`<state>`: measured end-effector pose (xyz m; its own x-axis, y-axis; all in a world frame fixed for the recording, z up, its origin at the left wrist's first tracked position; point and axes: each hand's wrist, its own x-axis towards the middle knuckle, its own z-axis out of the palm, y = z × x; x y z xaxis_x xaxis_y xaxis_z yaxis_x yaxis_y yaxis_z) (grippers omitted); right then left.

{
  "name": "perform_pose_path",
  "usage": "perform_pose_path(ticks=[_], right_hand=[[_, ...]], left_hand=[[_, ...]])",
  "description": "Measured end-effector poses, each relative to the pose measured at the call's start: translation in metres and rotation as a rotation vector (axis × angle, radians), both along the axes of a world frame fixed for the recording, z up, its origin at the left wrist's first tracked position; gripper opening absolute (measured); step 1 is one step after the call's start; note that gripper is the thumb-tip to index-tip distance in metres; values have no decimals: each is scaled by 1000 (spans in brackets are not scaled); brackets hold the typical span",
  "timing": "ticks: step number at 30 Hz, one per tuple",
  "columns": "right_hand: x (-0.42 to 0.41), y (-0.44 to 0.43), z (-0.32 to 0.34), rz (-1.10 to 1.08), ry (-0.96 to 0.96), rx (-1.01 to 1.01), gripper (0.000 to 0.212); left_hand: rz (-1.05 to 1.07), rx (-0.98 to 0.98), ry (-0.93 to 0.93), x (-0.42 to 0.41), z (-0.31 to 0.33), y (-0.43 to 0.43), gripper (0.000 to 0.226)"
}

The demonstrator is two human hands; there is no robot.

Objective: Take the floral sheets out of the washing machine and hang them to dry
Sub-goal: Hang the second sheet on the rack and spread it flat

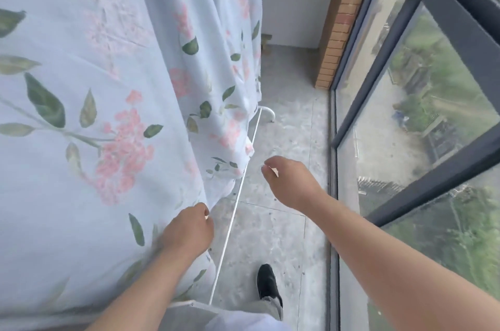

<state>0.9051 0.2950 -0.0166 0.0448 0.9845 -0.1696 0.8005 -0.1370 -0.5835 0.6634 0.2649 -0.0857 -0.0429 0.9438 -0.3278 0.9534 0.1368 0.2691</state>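
A pale blue floral sheet (89,103) with pink blossoms and green leaves hangs in folds over a white drying rack (238,192), filling the left half of the view. My left hand (189,230) pinches the sheet's hanging edge low down, fingers curled. My right hand (289,182) hovers to the right of the sheet over the floor, fingers loosely curled and holding nothing, a short way from the fabric. The washing machine is out of sight.
A grey tiled balcony floor (281,222) runs ahead to a white wall. A dark-framed floor-to-ceiling window (433,157) lines the right side, with a brick pillar (338,27) beyond. My black shoe (267,282) stands on the floor beside the rack's white foot (267,114).
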Motion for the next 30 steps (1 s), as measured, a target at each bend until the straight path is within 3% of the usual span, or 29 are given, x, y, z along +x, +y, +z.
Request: perform_pose_path(ticks=[9, 15, 19, 23, 30], right_hand=[[22, 154, -2, 189, -86, -62, 42], [-19, 246, -1, 490, -150, -60, 51], [-45, 287, 6, 699, -417, 113, 66], [-63, 327, 20, 927, -469, 324, 76], [-70, 356, 35, 1136, -465, 383, 59]], left_hand=[[168, 105, -21, 46, 17, 119, 29], [409, 210, 38, 44, 28, 147, 18], [627, 237, 150, 43, 37, 159, 41], [931, 221, 196, 54, 51, 177, 54], [1245, 97, 391, 78, 86, 199, 80]])
